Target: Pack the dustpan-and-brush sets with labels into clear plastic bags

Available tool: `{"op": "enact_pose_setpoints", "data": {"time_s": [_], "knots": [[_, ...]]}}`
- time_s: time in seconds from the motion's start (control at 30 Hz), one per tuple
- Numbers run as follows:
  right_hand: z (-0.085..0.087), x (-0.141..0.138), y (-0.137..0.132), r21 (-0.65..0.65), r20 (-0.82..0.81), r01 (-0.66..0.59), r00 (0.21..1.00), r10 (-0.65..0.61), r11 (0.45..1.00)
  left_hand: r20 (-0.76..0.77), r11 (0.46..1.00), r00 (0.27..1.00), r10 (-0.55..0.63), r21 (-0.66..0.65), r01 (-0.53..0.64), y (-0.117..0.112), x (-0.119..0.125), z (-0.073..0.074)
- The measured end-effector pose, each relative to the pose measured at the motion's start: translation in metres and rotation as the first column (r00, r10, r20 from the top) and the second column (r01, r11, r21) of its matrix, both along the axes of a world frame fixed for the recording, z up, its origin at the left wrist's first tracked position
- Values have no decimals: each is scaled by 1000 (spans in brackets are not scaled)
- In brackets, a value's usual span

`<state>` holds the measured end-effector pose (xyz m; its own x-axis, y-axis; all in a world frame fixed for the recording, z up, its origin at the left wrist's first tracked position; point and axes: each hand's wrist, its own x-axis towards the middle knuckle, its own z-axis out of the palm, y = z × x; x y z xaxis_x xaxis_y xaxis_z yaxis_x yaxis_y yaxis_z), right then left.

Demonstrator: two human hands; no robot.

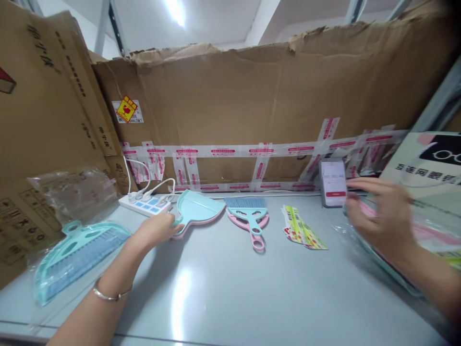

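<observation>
My left hand (161, 228), with a silver bangle on its wrist, is closed around the handle end of a light-teal dustpan (200, 207). A pink dustpan (207, 220) shows beneath it. To their right lie a teal hand brush (248, 211) and a pink hand brush (258, 243), stacked, handles toward me. My right hand (387, 221), slightly blurred, is held with thumb and fingers apart beside a phone (333, 183), which leans upright against the cardboard. I see nothing in that hand. Whether a fingertip touches the phone, I cannot tell.
A plastic-bagged teal dustpan and brush (81, 257) lies at left. Behind it is a white power strip (144, 205) with cables. Printed cards (301, 228) lie right of the brushes. More bagged sets (382, 259) lie at right. Cardboard (223, 101) walls the back.
</observation>
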<state>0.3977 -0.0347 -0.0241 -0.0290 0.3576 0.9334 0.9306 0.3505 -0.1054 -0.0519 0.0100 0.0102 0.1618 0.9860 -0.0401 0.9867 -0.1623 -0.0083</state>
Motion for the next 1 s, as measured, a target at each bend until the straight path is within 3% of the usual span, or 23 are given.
{"op": "enact_pose_setpoints", "data": {"time_s": [0.1, 0.17, 0.33, 0.43, 0.53, 0.63, 0.67, 0.73, 0.8, 0.83, 0.93, 0.97, 1.0], "knots": [[5, -56, 26, 51, 223, -170, 962, 155, 984, 18, 1000, 1000, -7, 17, 7, 1, -1, -3], [-1, -78, 35, 6, 253, -245, 938, 236, 969, 35, 995, 999, 28, 94, -31, 2, -3, -3], [-26, -88, 31, -160, 200, -321, 916, 349, 933, 113, 951, 989, 98, 282, -127, 1, -6, 4], [-31, -85, 24, -181, 80, -332, 933, 350, 926, 237, 897, 967, 94, 402, -185, -6, -8, 16], [-26, -84, 22, -144, -115, -348, 936, 333, 927, 443, 749, 894, -68, 615, -248, -14, -9, 33], [-15, -89, 21, -97, -250, -370, 908, 337, 924, 573, 551, 721, -390, 773, -316, -16, -1, 55], [-9, -92, 20, -80, -281, -375, 897, 340, 923, 576, 517, 661, -482, 795, -316, -16, 4, 63], [7, -103, 17, -85, -333, -402, 874, 354, 912, 568, 531, 568, -595, 809, -253, -12, 20, 80], [25, -119, 12, -170, -402, -509, 818, 412, 844, 578, 598, 499, -646, 789, -141, -5, 44, 95], [33, -128, 9, -234, -461, -595, 764, 451, 769, 579, 615, 458, -674, 784, -86, -2, 57, 101], [47, -156, 6, -356, -704, -827, 543, 458, 435, 600, 646, 300, -741, 760, 74, 7, 95, 109], [47, -163, 7, -353, -768, -862, 489, 414, 363, 624, 662, 250, -741, 740, 114, 9, 104, 107], [45, -167, 9, -339, -816, -880, 451, 362, 334, 662, 692, 206, -721, 707, 147, 10, 110, 104]]}}
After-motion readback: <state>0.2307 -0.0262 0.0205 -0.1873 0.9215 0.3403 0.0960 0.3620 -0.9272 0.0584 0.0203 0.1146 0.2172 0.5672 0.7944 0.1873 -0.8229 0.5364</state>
